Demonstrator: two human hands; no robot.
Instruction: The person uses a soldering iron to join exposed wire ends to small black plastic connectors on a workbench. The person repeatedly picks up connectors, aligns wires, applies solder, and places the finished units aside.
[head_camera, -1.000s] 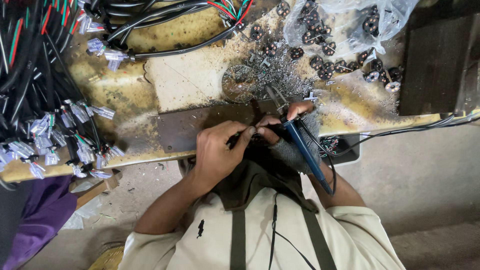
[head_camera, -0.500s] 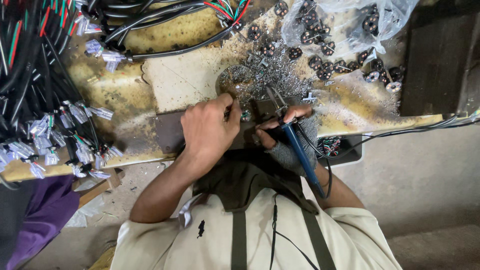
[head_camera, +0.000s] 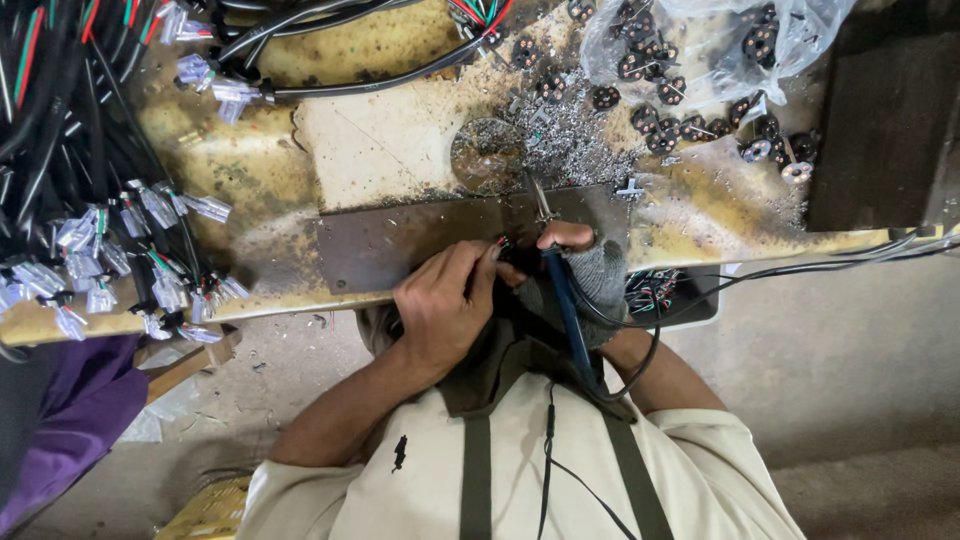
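The right hand (head_camera: 590, 275), in a grey fingerless glove, grips a blue-handled soldering iron (head_camera: 562, 290) over the dark metal plate (head_camera: 400, 245) at the bench edge. The left hand (head_camera: 445, 305) pinches thin coloured wires (head_camera: 503, 243) just beside its tip. The iron looks light and stiff, best held by its handle; the wires look limp and delicate.

The iron (head_camera: 566, 305) in the right hand (head_camera: 590, 270) had a blue handle; that hand's glove (head_camera: 603, 275) was grey. Beyond the left hand (head_camera: 440, 310), the plate (head_camera: 400, 240) was rust-brown, and the plugs (head_camera: 650, 105) farther off black.

2 hands work at the bench: 1 left hand (head_camera: 445, 310) and 1 right hand (head_camera: 590, 270) in a grey fingerless glove. 1 blue-handled soldering iron (head_camera: 562, 290), 1 dark metal plate (head_camera: 420, 240), 1 clear plastic bag (head_camera: 700, 40), 1 round solder coil (head_camera: 487, 155).
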